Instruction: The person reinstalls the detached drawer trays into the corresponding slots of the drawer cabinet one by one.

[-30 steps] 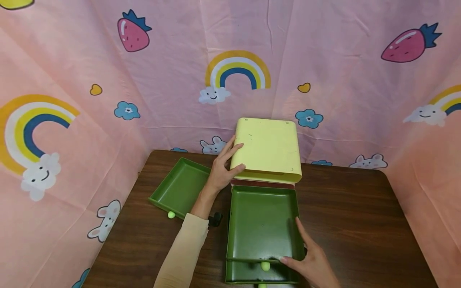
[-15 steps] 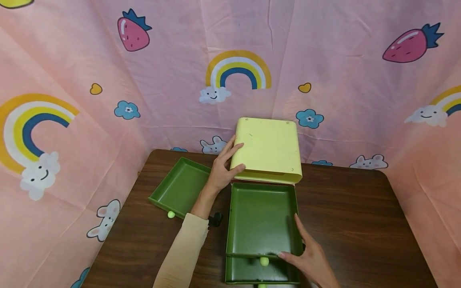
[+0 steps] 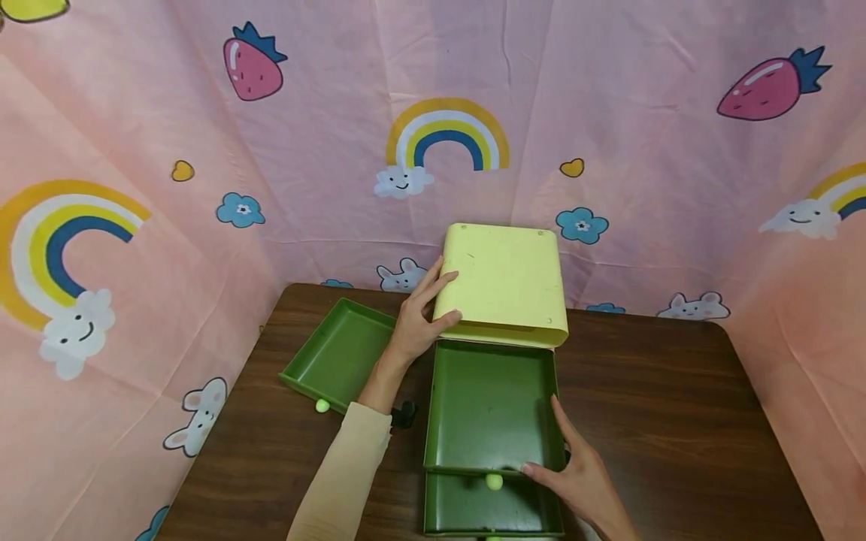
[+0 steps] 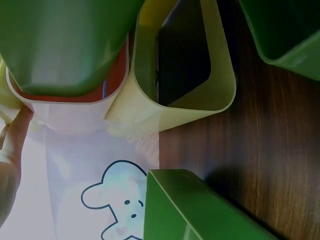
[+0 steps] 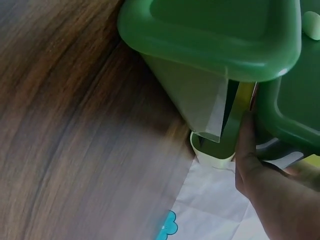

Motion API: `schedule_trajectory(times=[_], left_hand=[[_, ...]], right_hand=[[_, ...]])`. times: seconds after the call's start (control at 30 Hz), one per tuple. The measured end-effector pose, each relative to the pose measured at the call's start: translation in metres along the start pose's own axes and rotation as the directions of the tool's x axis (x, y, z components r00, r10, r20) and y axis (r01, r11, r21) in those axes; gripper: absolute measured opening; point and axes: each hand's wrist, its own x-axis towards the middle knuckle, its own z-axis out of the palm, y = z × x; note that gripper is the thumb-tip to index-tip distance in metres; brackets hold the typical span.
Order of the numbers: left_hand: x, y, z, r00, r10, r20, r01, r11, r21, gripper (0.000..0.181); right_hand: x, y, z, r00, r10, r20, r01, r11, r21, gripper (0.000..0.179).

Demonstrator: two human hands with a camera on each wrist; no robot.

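A pale yellow drawer cabinet (image 3: pixel 504 274) stands at the back of the table. My left hand (image 3: pixel 413 327) rests against its left side, fingers extended and thumb on the top front edge. My right hand (image 3: pixel 585 481) holds a green drawer (image 3: pixel 494 409) by its front right corner, thumb on the front rim and fingers along the side. The drawer's back end sits in a pink-rimmed compartment (image 4: pixel 67 112) with a reddish inside. Beneath it a second green drawer (image 3: pixel 487 503) lies drawn out; whether its back end is inside the cabinet I cannot tell.
Another green drawer (image 3: pixel 341 353) with a light green knob (image 3: pixel 322 406) lies angled on the brown table (image 3: pixel 663 406), left of the cabinet. A lower yellow compartment (image 4: pixel 225 95) shows a dark inside. A patterned curtain (image 3: pixel 325 150) hangs close behind.
The upper green drawer has slid backward, farther into the cabinet, and the right hand has moved with it. The left hand stays at the cabinet's side.
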Motion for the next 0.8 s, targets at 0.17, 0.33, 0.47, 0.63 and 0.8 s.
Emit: schedule_trajectory(times=[0.17,0.33,0.47,0.63,0.8], left_hand=[[-0.001,0.000,0.000,1.000,-0.015,0.001,0.015,1.000,0.002,0.063],[-0.001,0.000,-0.002,1.000,-0.007,0.002,0.007,1.000,0.000,0.061],[-0.002,0.001,-0.002,1.000,-0.015,0.001,0.015,1.000,-0.007,0.061],[-0.002,0.001,-0.002,1.000,-0.026,0.009,0.026,1.000,0.000,0.061],[-0.001,0.002,-0.001,0.999,-0.032,0.010,0.032,0.999,0.006,0.059]], right_hand=[[0.002,0.001,0.001,1.000,-0.002,0.011,0.002,1.000,0.007,0.114],[0.003,0.000,0.000,0.999,-0.047,0.021,0.046,0.998,0.030,0.117],[0.003,0.001,0.000,0.994,-0.109,0.030,0.109,0.994,0.019,0.123],[0.006,0.003,-0.002,0.987,-0.149,0.053,0.146,0.988,0.057,0.128],[0.014,0.004,-0.005,0.987,-0.148,0.062,0.144,0.987,0.066,0.124]])
